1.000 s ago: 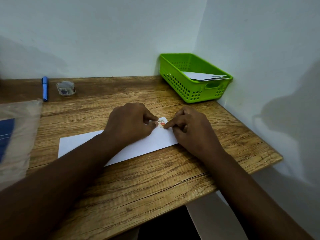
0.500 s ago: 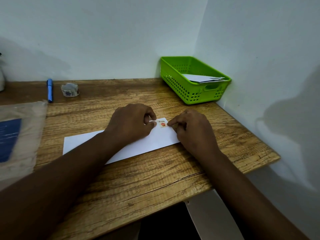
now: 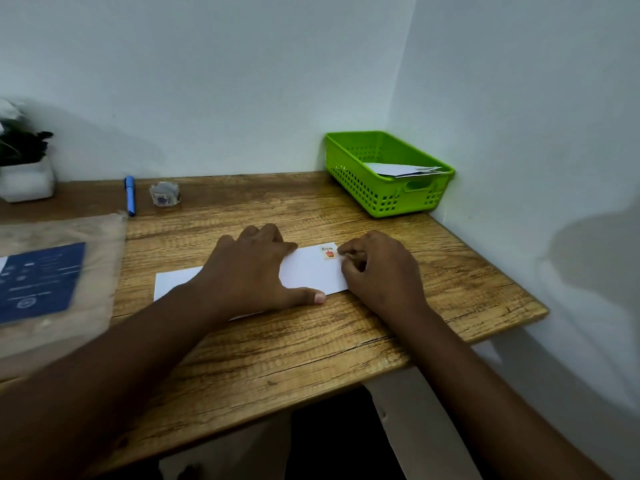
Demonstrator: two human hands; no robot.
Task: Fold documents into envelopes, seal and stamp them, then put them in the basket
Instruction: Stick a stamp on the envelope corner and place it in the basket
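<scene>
White envelope (image 3: 311,271) w/ small stamp (image 3: 329,252) at corner, left hand (image 3: 249,271) flat on it, right hand (image 3: 377,271) curled beside.

Both forearms reach forward; the left hand (image 3: 251,273) lies flat, fingers spread, thumb out right; the right hand (image 3: 379,268) curls loosely, fingertips pinched.

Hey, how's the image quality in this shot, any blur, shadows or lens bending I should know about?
Head view: dim, bluish light; the plastic bag at the left edge is blurred; the envelope and stamp stay sharp; soft shadows fall on both walls; wide-angle bending stretches the forearms.
</scene>
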